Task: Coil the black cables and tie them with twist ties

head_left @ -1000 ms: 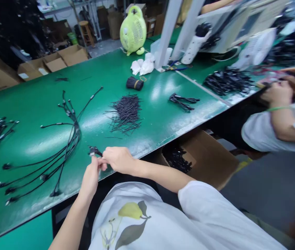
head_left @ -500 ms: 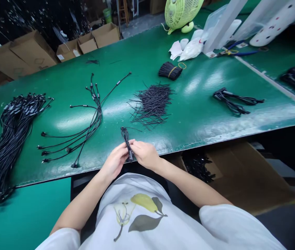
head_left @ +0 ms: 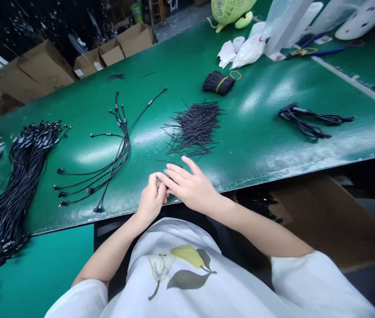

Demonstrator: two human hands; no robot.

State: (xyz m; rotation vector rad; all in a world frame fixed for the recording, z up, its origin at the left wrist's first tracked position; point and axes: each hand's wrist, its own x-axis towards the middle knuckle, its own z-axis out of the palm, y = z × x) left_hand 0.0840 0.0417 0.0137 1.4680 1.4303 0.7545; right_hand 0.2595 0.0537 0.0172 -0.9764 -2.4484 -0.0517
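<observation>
My left hand (head_left: 152,199) is curled at the green bench's front edge around a short black cable (head_left: 171,179), which is mostly hidden. My right hand (head_left: 190,183) lies over it with the fingers spread apart, touching the left fingers. Just left of my hands sprawls a black branched wire harness (head_left: 116,161). Beyond them lies a loose pile of thin black wires (head_left: 194,128). A yellow-banded bundle of black wires (head_left: 217,83) sits farther back. A thick heap of black cables (head_left: 18,185) lies at the far left, and a smaller cable bunch (head_left: 309,123) lies at the right.
The green workbench (head_left: 256,141) runs across the view. Below its edge at the right, a cardboard box (head_left: 323,212) holds black cables. White bags (head_left: 243,51), pliers (head_left: 316,51) and a green fan (head_left: 232,9) stand at the back; cardboard boxes (head_left: 46,66) stand behind at left.
The black cable held upright between my hands has dropped out of sight under my right hand, whose fingers have spread. The view has swung left since the oldest frame, and the nearby person's hands are gone.
</observation>
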